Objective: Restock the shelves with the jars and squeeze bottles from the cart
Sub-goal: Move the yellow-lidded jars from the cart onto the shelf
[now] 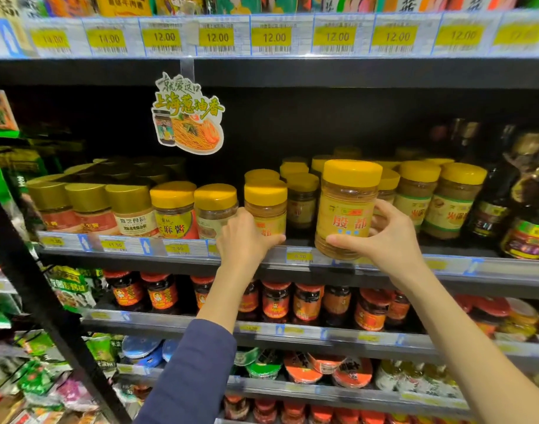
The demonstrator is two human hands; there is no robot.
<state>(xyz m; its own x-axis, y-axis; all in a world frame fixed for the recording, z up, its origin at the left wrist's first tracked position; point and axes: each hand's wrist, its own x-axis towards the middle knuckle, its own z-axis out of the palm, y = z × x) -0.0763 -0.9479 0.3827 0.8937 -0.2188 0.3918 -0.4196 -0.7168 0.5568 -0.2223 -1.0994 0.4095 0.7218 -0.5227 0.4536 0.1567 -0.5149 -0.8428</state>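
- The right hand (381, 237) is nearest the camera's right side; it is wrapped round a large yellow-lidded jar (346, 209), thumb across the front below the label and fingers curled behind its right side.
- That jar stands upright, long axis vertical, with its base overlapping the front edge of the jar shelf (384, 264); it looks to be in the air just in front of the edge, not yet set down, though I cannot tell for certain.
- The left hand (247, 237) is closed round the lower part of a smaller yellow-lidded jar (265, 206), which sits upright at the shelf's front edge, left of the held jar.
- Between the two jars, just behind the front edge, there is a dark gap, with a brown jar (302, 200) set farther back in it.
- That gap lies ahead of and slightly left of the right hand, so the coming move likely turns on carrying the big jar forward and a little left, kept upright.
- Farther right along the front edge, two green-labelled jars (436, 197) stand close to the held jar, leaving little room on that side.
- Deeper still, more yellow lids (295, 168) fill the back rows.
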